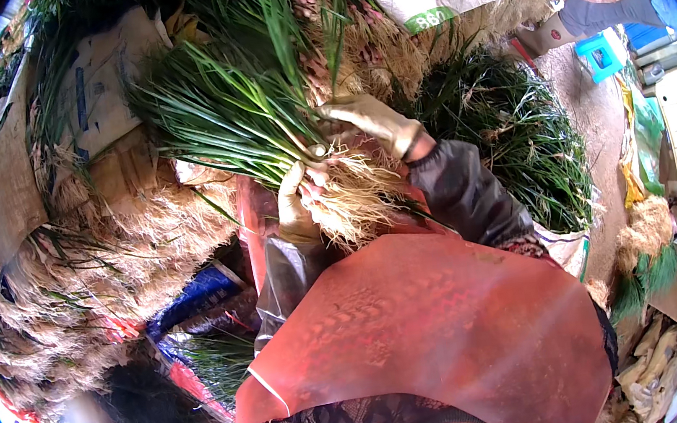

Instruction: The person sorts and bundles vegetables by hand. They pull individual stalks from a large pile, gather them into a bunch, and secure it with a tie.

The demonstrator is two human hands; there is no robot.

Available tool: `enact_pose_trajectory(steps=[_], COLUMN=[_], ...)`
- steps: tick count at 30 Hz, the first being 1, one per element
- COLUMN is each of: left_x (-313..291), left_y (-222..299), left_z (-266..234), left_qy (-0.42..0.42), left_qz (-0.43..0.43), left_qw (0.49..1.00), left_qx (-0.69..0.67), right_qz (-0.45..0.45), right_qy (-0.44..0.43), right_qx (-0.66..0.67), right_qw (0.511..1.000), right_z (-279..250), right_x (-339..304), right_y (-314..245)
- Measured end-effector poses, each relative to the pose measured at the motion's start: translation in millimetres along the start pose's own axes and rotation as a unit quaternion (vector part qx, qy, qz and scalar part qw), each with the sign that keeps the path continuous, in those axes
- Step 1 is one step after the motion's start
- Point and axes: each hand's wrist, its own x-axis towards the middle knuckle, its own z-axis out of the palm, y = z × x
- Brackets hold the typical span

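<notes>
Above the red apron (428,319), close to the middle of the view, a bunch of green onions (248,129) is resting between two gloved hands, its leaves fanning toward the upper left and its pale roots (358,196) hanging toward the apron. From below, the left hand (296,204) is wrapping around the lower stems, its thumb pressing on them just where the roots are spreading out. Across from it, the right hand (376,120) is arching over the same stems with its fingers bending; whether its fingertips are pinching a few stalks or only touching them, I cannot tell.

Judging by this hold, the person is probably gathering and evening up the stems. A next move would be calling for a steady left hand, with the right hand working lightly among the stalks so that no leaves are bending and no tangled roots are catching.

To the left, a large stack of rooted plants (130,237) is lying partly under a tan sack (107,83). To the right, a heap of dark green leaves (506,132) is spreading, and beyond it a blue stool (600,55) is standing.
</notes>
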Motion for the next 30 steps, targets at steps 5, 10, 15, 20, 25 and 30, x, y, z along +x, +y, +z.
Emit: enact_pose_trajectory(steps=[5,10,15,20,25,30], left_x=[-15.2,-19.8,-20.1,-21.2,-23.4,-20.3], left_y=[15.0,15.6,10.5,8.8,10.4,8.4], left_z=[-5.7,-12.6,-12.6,-9.5,-10.9,-9.1], left_qy=[-0.01,-0.01,-0.011,-0.014,-0.017,-0.023], left_qz=[0.02,0.018,0.009,0.004,0.004,-0.003], left_qw=[1.0,1.0,1.0,1.0,1.0,1.0], left_qx=[-0.015,-0.016,-0.017,-0.015,-0.017,-0.02], right_qz=[-0.041,-0.057,-0.322,-0.169,-0.007,-0.116], right_qy=[0.304,0.487,0.361,0.146,0.124,0.342], right_qx=[-0.097,-0.529,-0.352,-0.539,-0.157,-0.076], right_qw=[0.947,0.692,0.801,0.812,0.98,0.929], right_z=[-51.6,-98.8,13.7,62.1,29.2,-8.1], right_x=[-2.3,-41.2,-51.9,-43.8,-38.8,-59.0], right_y=[-30.0,-63.2,-63.3,-30.6,-40.1,-53.6])
